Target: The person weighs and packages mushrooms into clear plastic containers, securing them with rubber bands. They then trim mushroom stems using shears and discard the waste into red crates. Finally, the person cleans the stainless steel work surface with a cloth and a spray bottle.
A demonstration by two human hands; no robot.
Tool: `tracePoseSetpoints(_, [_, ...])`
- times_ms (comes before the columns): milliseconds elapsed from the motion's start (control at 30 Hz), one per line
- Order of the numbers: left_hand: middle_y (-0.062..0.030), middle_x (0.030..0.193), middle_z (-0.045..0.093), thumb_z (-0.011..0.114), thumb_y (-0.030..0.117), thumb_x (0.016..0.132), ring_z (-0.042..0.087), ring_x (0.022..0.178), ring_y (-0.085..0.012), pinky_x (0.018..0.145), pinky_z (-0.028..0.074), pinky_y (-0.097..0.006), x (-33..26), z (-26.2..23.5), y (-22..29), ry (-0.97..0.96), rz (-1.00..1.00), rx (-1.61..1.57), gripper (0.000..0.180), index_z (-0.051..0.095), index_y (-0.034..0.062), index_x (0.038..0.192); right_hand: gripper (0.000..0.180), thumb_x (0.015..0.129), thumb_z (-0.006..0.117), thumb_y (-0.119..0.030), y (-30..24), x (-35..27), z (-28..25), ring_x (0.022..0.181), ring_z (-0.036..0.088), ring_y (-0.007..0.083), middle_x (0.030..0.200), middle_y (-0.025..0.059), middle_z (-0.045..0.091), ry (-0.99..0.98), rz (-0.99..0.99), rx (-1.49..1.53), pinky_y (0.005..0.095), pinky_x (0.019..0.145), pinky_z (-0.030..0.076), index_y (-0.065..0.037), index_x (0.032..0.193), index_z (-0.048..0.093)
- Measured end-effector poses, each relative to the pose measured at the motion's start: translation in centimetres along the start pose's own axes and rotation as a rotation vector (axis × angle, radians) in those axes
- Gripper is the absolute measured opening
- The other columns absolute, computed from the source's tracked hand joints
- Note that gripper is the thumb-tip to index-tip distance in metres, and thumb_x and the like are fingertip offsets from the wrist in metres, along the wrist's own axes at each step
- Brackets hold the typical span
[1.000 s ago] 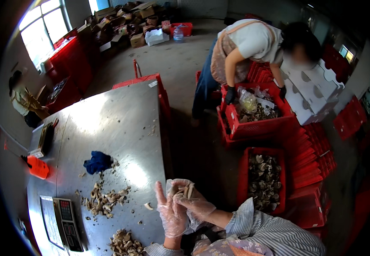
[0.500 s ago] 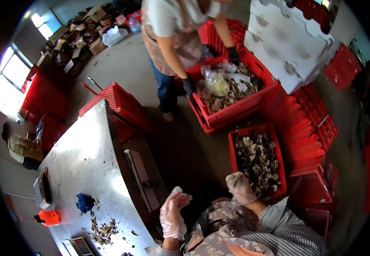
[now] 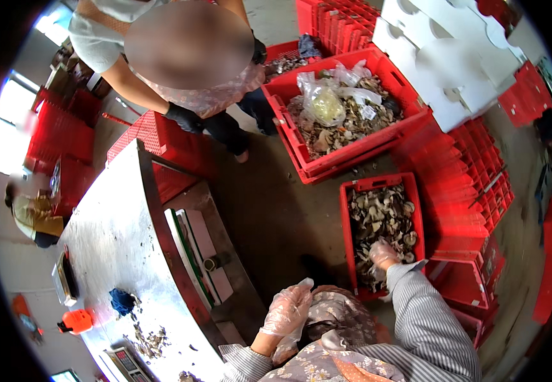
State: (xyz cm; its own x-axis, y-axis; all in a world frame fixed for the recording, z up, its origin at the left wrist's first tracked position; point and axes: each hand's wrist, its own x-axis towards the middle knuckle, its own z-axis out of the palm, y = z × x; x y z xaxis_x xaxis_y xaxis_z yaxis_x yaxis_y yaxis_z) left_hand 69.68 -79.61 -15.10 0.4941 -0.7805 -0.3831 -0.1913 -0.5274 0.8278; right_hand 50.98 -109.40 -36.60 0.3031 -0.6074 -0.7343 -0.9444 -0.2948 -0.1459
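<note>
- Far left of the frame, the steel desk (image 3: 116, 235) runs down toward the lower left; an orange tool (image 3: 76, 321), a blue cloth (image 3: 121, 300) and a scatter of mushroom scraps (image 3: 150, 342) lie on its lower end, with a scale (image 3: 125, 364) at the bottom edge.
- Lower centre, the left hand (image 3: 285, 310) hangs in the air over the person's lap in a clear plastic glove, fingers loosely together and pointing up, holding nothing that I can see.
- Right of centre, the right hand (image 3: 383, 254), also gloved, is down in the small red crate (image 3: 381, 234) on the floor, fingers curled among the mushrooms (image 3: 381, 213); whether it grips one I cannot tell.
- Upper centre, a bigger red crate (image 3: 346, 118) holds more mushrooms and clear plastic bags (image 3: 323, 102).
- Top left, a co-worker bends over, one black-gloved hand (image 3: 183, 118) near the desk's far end.
- Right side, stacked red crates (image 3: 480, 184); white foam trays (image 3: 441, 57) at upper right.
</note>
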Motion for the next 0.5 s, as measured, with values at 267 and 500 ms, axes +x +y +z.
tracePoseSetpoints(267, [-0.0220, 0.106, 0.069, 0.067, 0.009, 0.088, 0.066, 0.095, -0.0438, 0.081, 0.055, -0.048, -7.0, -3.2, -2.6, 0.318, -0.067, 0.059, 0.040, 0.061, 0.0059, 0.127, 0.029, 0.092, 0.059, -0.036, -13.4, -1.9, 11.0, 0.106, 0.066, 0.0444, 0.110, 0.0216, 0.070, -0.214, -0.478, -0.030, 0.0515, 0.091, 0.052, -0.016, 0.111, 0.069])
tracePoseSetpoints(500, [-0.0221, 0.138, 0.055, 0.067, 0.011, 0.088, 0.053, 0.127, -0.0405, 0.108, 0.041, -0.047, -24.2, -3.9, -6.8, 1.403, -0.369, 0.190, 0.049, 0.055, 0.0057, 0.135, 0.025, 0.095, 0.062, -0.014, -32.9, -19.3, 6.6, 0.096, 0.069, 0.0342, 0.106, 0.0165, 0.071, 0.031, -1.385, 0.401, 0.0428, 0.090, 0.054, -0.004, 0.117, 0.065])
